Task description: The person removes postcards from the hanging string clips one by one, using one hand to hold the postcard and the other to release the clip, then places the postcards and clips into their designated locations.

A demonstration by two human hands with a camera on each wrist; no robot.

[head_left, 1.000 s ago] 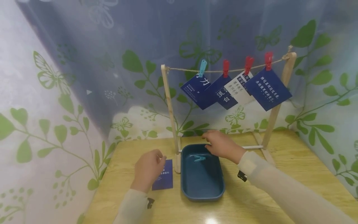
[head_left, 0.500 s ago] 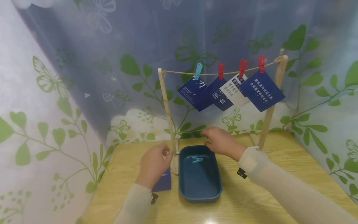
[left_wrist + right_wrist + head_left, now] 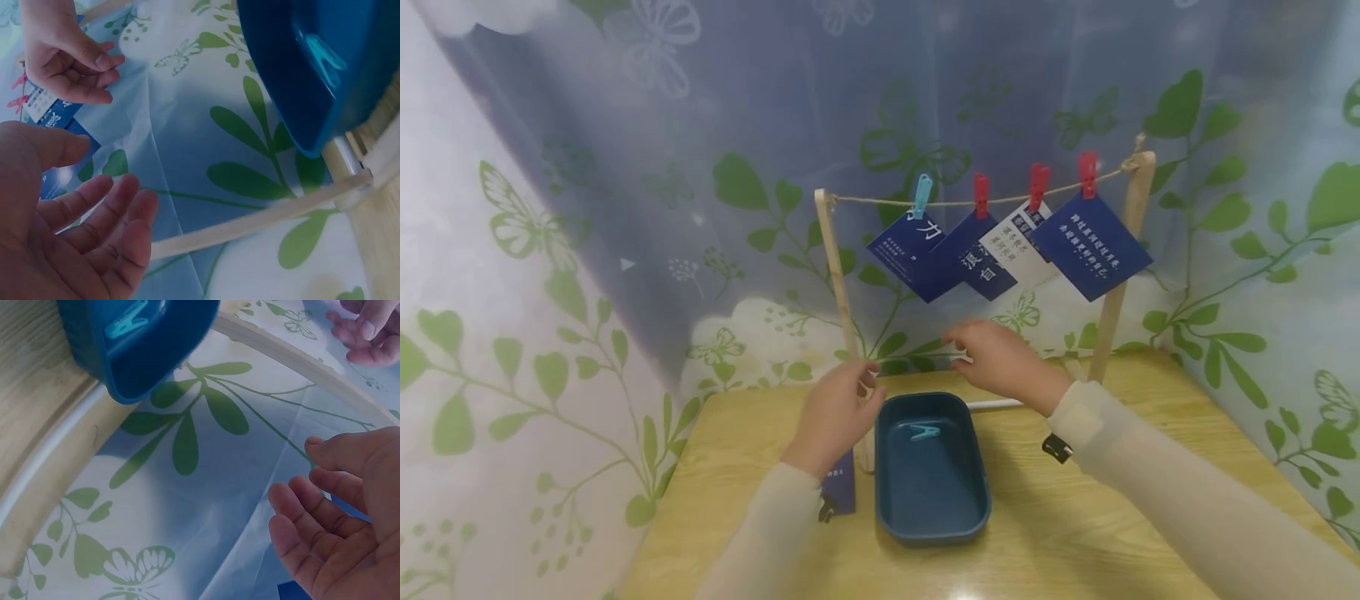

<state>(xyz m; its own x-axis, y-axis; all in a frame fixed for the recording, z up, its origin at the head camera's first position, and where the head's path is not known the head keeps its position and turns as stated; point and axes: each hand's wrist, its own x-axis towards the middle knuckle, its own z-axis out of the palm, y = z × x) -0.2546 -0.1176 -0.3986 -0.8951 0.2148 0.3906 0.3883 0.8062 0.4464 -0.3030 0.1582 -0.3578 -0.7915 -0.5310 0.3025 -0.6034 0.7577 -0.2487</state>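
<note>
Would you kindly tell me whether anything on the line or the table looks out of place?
Nothing looks spilled or damaged. The hanging cards tilt and overlap, and one light-blue clip on the line stands out beside three red clips.

1. On the table (image 3: 1037, 533): a bin (image 3: 932, 492), a clip (image 3: 925, 432) in its far half.
2. Left of the bin — a loose card (image 3: 842, 487).
3. Behind the bin: four hung cards (image 3: 1086, 258) on a rope (image 3: 872, 201) between posts (image 3: 1131, 208).
4. Left hand (image 3: 835, 410) — in front of the left post (image 3: 832, 258); right hand (image 3: 1003, 360) farther right.
5. Curtain (image 3: 760, 100) behind everything.
</note>
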